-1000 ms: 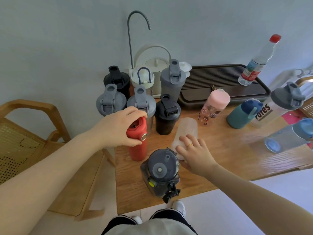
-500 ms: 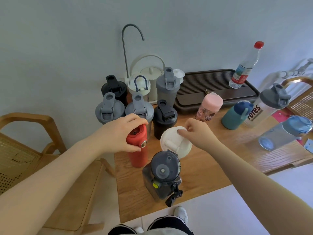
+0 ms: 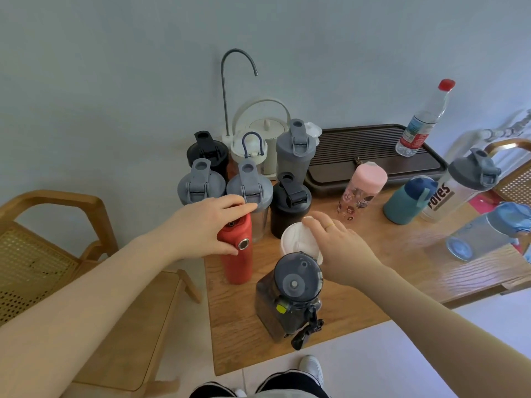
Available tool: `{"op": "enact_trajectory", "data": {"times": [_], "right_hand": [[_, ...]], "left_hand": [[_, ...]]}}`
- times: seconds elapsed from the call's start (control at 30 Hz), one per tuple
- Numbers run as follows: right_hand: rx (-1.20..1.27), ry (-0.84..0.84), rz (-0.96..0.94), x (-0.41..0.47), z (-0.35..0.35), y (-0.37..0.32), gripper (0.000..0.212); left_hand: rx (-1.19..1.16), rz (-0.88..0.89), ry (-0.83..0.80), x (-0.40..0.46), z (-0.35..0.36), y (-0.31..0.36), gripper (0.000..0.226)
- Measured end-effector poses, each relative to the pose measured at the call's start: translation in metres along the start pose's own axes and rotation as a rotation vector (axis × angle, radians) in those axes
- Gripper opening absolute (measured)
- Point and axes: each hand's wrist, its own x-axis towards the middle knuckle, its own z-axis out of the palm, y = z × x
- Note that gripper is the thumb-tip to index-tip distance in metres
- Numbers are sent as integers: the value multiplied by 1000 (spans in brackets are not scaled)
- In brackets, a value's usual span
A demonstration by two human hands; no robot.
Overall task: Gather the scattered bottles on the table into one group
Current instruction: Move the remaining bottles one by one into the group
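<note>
My left hand grips the top of an upright red bottle near the table's left edge. My right hand holds a frosted white bottle upright beside a black shaker. A dark smoky bottle stands at the front. Behind the red bottle, several grey and black shakers are clustered. To the right stand a pink bottle, a teal bottle and a lettered clear shaker. A clear blue-capped bottle lies on its side.
A dark slatted tea tray at the back right carries a red-capped water bottle. A white kettle with a curved spout pipe stands by the wall. A wooden rattan chair sits left of the wooden table.
My right hand stood the frosted white bottle up from lying on the table and now holds it upright near the black shaker. My left hand stayed on the red bottle.
</note>
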Motion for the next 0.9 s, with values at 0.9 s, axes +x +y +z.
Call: {"op": "enact_trajectory", "data": {"times": [0.9], "right_hand": [[-50, 44, -224, 108, -59, -55, 86]], "left_hand": [[-895, -531, 280, 23, 4, -73, 91]]}}
